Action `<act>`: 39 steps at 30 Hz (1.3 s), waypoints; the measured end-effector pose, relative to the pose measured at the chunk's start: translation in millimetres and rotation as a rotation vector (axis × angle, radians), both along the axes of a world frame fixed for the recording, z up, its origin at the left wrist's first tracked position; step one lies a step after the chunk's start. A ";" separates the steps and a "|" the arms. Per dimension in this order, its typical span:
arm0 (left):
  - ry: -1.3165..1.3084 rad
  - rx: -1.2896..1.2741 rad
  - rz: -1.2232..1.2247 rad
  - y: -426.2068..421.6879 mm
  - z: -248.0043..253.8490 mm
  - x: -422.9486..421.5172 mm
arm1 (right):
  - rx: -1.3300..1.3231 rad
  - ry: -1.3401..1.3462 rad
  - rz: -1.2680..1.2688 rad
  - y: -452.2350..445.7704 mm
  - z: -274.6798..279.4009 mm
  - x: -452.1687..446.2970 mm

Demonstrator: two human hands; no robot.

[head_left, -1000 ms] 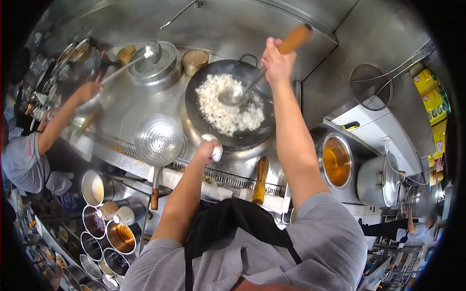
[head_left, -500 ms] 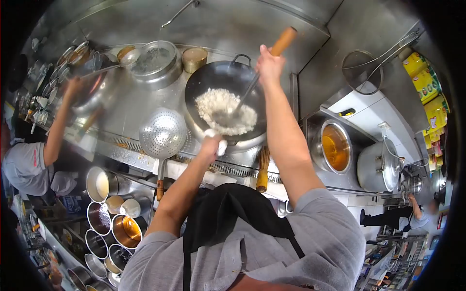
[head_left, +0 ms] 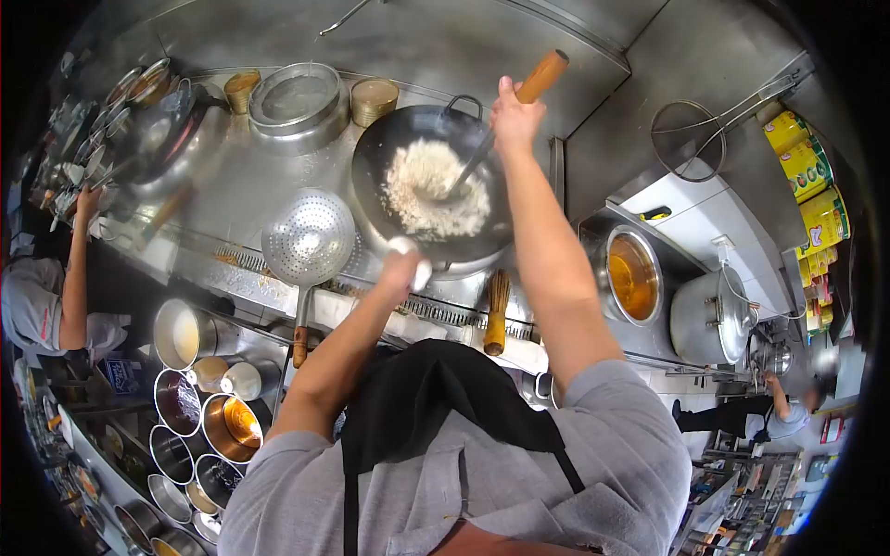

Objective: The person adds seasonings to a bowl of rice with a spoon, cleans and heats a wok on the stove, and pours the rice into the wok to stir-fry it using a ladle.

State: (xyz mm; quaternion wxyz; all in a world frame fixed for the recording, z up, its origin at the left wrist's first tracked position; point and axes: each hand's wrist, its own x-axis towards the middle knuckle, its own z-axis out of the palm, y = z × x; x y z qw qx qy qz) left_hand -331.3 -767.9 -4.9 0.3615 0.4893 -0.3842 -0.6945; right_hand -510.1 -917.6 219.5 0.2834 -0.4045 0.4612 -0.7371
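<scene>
A black wok (head_left: 371,153) sits on the steel range, with loose white grains that look like rice (head_left: 426,185) in it. My right hand (head_left: 516,119) is closed round the wooden handle of a wok ladle (head_left: 542,76). The ladle's metal shaft slants down into the rice, where its head is blurred and mostly covered. At the wok's near edge, my left hand (head_left: 400,269) is closed on a white cloth (head_left: 422,276); whatever wok handle lies under it is hidden. A large perforated skimmer (head_left: 308,236) lies left of my left hand.
A bamboo brush (head_left: 497,313) lies at the range's front edge. Metal pots (head_left: 230,428) with liquids stand at lower left. To the right are a bowl of amber liquid (head_left: 633,275) and a lidded pot (head_left: 711,317). A co-worker (head_left: 46,301) stands at left.
The rice has shifted in the wok as the ladle moved slightly through it. My left hand stays at the rim. The co-worker's arm and ladle at left have drawn away from the steel pot.
</scene>
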 end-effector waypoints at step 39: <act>-0.005 0.309 0.499 210.2 44.2 188.8 | 0.149 0.479 0.695 -71.7 87.1 -23.0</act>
